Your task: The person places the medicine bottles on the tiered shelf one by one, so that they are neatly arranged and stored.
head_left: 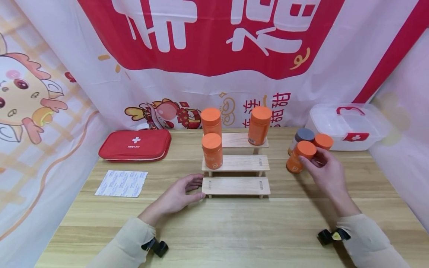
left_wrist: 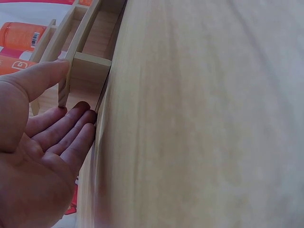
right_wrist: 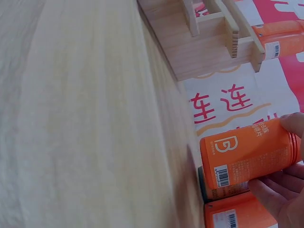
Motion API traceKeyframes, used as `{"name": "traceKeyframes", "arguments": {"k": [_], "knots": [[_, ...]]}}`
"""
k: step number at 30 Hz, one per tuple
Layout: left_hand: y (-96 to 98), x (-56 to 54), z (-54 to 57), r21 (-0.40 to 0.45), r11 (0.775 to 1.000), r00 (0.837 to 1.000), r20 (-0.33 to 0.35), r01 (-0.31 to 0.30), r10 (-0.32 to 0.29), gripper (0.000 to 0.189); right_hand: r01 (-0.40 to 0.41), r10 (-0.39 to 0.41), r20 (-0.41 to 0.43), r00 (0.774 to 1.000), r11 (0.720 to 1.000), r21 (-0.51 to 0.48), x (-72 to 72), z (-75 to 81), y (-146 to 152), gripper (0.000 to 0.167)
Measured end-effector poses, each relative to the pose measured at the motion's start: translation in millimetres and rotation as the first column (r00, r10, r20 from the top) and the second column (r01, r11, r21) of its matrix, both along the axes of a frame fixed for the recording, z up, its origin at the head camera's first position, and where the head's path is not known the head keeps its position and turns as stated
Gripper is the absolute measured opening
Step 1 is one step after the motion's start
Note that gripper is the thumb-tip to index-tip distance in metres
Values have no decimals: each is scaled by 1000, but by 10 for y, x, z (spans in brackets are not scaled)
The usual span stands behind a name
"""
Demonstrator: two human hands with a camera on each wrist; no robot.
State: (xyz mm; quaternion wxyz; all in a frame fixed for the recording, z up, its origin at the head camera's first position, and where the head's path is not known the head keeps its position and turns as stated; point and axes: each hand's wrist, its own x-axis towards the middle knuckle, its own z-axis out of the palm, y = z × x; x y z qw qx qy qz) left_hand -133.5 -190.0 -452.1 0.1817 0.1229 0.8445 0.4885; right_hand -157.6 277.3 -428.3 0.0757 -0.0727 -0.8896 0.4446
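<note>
My right hand grips an orange bottle near its orange lid, thumb on one side and fingers on the other. In the right wrist view, this bottle shows a white B logo and a barcode. Close behind it stand a grey-lidded bottle and another orange-lidded bottle. My left hand is at the left end of the lowest step of a three-step wooden stand. Its thumb touches the step's front corner; the other fingers stretch out beside the end, as the left wrist view shows.
Orange bottles stand on the stand: one on the middle step, two on the top step, left and right. A red first-aid pouch and a white printed packet lie left. A clear lidded box stands back right.
</note>
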Motion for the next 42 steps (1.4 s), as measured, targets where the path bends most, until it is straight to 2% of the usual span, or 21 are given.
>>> {"name": "traceKeyframes", "arguments": {"k": [9, 18, 27, 33, 42], "knots": [[-7, 0, 5, 1, 1000, 1000, 4, -3, 3, 69, -5, 3, -89, 996, 1000, -23, 86, 136, -34, 72], [-4, 0, 13, 10, 1000, 1000, 4, 2, -2, 70, -1, -3, -135, 991, 999, -32, 152, 263, -122, 70], [-1, 1, 25, 22, 1000, 1000, 3, 9, -9, 70, -31, 23, -249, 968, 999, -30, 246, 406, -273, 59], [-3, 1, 25, 23, 999, 1000, -13, 28, -27, 69, -43, 39, -242, 969, 999, -14, 289, 527, -370, 61], [1, 9, 36, 30, 999, 1000, 7, 16, -17, 71, -88, 82, -253, 964, 996, -13, 288, 638, -524, 62]]}}
